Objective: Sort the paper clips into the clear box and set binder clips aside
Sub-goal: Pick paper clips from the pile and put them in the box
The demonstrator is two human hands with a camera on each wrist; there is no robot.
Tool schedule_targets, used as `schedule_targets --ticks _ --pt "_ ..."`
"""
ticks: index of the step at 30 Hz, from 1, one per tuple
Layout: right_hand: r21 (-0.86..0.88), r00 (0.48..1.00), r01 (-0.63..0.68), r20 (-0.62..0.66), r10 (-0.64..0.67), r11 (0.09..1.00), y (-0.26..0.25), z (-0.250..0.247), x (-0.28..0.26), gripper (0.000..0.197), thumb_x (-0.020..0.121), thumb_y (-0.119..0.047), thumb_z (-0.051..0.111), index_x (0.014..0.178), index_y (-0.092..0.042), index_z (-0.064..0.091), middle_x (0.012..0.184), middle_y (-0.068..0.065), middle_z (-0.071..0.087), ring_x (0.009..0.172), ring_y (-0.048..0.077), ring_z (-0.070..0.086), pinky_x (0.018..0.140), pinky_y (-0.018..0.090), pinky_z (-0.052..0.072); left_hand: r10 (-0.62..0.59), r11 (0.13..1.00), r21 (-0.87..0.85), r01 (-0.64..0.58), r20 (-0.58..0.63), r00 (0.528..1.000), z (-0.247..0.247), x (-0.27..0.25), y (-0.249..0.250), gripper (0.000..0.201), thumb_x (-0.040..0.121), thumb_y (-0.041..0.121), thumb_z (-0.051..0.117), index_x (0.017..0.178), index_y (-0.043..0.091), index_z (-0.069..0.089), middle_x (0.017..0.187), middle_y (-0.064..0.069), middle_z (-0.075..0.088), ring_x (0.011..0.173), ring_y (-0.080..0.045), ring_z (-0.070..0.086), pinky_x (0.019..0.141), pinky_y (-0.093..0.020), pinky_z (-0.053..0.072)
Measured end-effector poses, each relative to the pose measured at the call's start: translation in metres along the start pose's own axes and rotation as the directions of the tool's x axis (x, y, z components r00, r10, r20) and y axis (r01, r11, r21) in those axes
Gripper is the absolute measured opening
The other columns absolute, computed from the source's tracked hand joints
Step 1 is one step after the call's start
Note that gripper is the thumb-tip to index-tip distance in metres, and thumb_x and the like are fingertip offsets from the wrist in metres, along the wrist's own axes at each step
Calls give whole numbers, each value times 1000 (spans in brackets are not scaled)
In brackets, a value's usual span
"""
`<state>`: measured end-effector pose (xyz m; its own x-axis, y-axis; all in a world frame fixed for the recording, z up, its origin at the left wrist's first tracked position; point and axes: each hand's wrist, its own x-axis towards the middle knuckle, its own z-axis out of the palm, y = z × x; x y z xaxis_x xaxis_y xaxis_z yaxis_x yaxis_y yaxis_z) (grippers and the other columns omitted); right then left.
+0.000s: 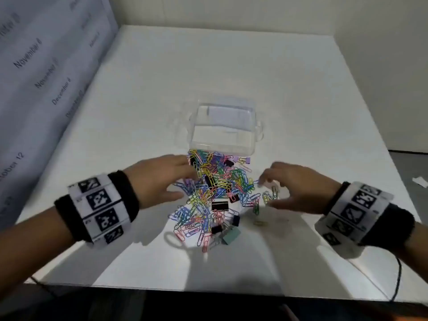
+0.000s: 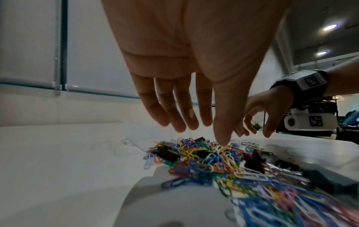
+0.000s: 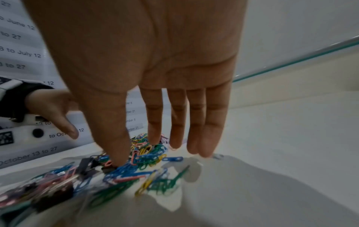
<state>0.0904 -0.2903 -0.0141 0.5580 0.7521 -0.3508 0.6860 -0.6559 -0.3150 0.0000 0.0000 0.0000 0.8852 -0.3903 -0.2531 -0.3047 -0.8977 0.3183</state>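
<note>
A heap of coloured paper clips [image 1: 208, 193] lies mid-table, seen close up as paper clips [image 2: 217, 161] and paper clips [image 3: 143, 155] in the wrist views. Mixed in are black binder clips [image 1: 219, 206] and a teal binder clip [image 1: 231, 236]. The clear box [image 1: 223, 128] stands just behind the heap with nothing in it. My left hand [image 1: 171, 179] hovers over the heap's left edge, fingers straight, holding nothing; that left hand [image 2: 186, 107] fills its wrist view. My right hand [image 1: 289, 186] hovers at the heap's right edge, fingers straight in the right hand [image 3: 165, 107] view.
The white table [image 1: 301, 100] is walled by a printed date sheet [image 1: 34, 66] on the left and a plain wall behind. A black cable [image 1: 398, 281] hangs at the front right corner. A small white scrap [image 1: 420, 181] lies at the far right.
</note>
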Motion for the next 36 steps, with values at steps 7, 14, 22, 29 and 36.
schedule_targets --ticks 7,14,22,29,36 --pt "-23 997 -49 56 51 999 -11 10 31 86 62 -48 80 133 -25 38 123 2 43 106 22 51 89 31 43 -92 995 -40 96 84 992 15 31 15 68 72 44 74 131 27 44 122 4 42 106 -14 50 93 -31 46" --pt "-45 997 -82 -2 82 996 -24 16 38 72 66 -45 79 127 -26 46 114 2 46 99 20 50 88 34 45 -117 993 27 115 83 990 32 39 32 74 73 43 73 136 28 37 132 1 37 111 -13 43 99 -26 40" --pt "-35 988 -75 -135 69 997 -29 22 30 17 80 -21 70 95 -16 64 92 -3 63 65 2 48 69 22 37 -120 992 -38 117 -80 990 43 38 31 36 80 18 70 113 21 55 99 4 40 85 -12 43 76 -23 36" --pt "58 953 -138 -263 148 989 -31 15 23 19 87 -17 62 104 -16 69 95 0 71 64 3 54 73 20 47 -161 973 -202 113 -236 958 37 38 27 18 86 2 58 96 13 68 99 1 68 88 -10 59 79 -19 43" --pt "80 978 -112 -167 124 991 -24 12 29 36 84 -31 66 119 -24 60 108 -6 65 76 8 56 76 22 42 -311 830 -546 115 -281 908 31 43 16 31 86 -7 52 80 20 66 79 8 69 85 -17 68 73 -31 58"
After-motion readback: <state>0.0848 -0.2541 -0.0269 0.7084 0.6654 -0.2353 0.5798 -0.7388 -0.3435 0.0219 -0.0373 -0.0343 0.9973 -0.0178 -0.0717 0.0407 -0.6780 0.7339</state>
